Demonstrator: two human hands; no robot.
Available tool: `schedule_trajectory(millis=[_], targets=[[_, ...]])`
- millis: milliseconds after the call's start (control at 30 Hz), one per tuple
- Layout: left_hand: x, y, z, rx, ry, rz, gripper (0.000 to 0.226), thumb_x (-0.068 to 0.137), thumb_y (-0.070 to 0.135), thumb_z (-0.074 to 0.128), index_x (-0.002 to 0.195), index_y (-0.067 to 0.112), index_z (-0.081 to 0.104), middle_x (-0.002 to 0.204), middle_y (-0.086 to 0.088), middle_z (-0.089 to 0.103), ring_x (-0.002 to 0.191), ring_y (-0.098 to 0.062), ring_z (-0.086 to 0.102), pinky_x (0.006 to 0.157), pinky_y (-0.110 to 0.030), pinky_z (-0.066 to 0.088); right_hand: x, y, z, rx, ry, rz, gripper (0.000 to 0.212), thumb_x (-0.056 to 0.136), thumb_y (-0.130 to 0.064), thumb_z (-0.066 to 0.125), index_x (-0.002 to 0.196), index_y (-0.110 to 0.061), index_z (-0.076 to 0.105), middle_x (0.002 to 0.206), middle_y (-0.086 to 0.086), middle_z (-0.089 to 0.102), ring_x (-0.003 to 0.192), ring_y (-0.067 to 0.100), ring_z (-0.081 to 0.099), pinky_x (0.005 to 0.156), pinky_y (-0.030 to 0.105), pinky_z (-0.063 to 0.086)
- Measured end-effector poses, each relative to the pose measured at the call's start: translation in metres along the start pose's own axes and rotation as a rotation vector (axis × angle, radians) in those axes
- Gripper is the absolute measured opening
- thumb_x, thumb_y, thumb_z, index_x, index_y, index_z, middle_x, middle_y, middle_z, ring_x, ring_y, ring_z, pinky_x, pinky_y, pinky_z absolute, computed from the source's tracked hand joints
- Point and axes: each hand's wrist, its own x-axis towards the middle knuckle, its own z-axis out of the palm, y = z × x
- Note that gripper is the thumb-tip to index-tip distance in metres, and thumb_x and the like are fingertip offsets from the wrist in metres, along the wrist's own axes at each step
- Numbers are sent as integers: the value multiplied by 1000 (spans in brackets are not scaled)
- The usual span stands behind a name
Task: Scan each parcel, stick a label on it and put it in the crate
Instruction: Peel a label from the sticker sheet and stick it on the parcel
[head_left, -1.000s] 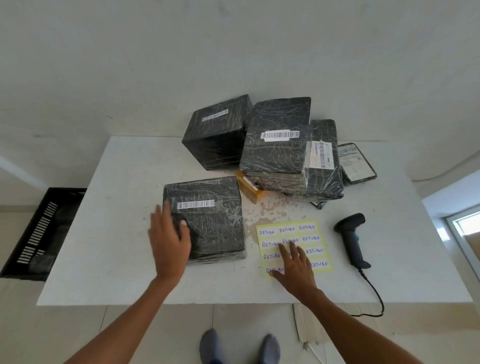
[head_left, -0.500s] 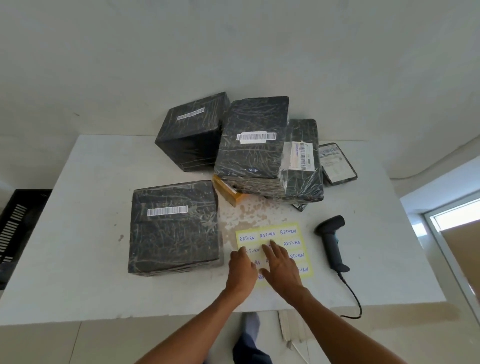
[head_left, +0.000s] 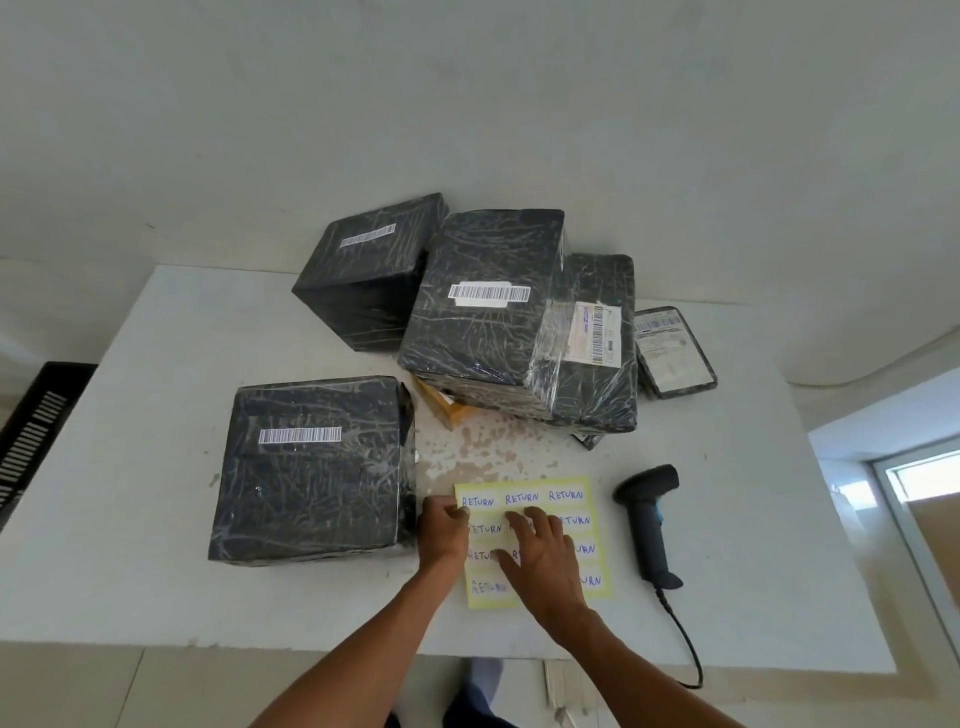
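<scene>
A black wrapped parcel (head_left: 311, 467) with a white barcode strip lies alone at the front left of the white table (head_left: 130, 519). To its right lies a yellow sheet of RETURN labels (head_left: 545, 499). My left hand (head_left: 441, 530) pinches the sheet's upper left corner with curled fingers. My right hand (head_left: 540, 556) rests flat on the middle of the sheet, fingers spread. A black handheld scanner (head_left: 649, 525) lies right of the sheet, untouched. The black crate (head_left: 31, 431) shows at the left edge, beside and below the table.
Several more black wrapped parcels (head_left: 483, 312) are piled at the back of the table, with a brown box (head_left: 441, 410) under them and a flat labelled packet (head_left: 672, 353) at the right. The scanner's cable (head_left: 685, 644) hangs over the front edge.
My left hand left the front parcel and came across to the label sheet, where it now pinches the upper left corner. My right hand stays on the sheet.
</scene>
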Motion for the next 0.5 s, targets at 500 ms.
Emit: schedule_trajectory(millis=[500], targets=[[1, -4, -3, -234, -232, -19, 25, 97, 6, 50, 94, 19, 72, 98, -12, 73, 92, -30, 68, 91, -44, 56, 26, -34, -12, 433, 92, 54, 28, 98, -23, 56, 126, -20, 60, 129, -5, 60, 112, 14, 60, 87, 34, 53]])
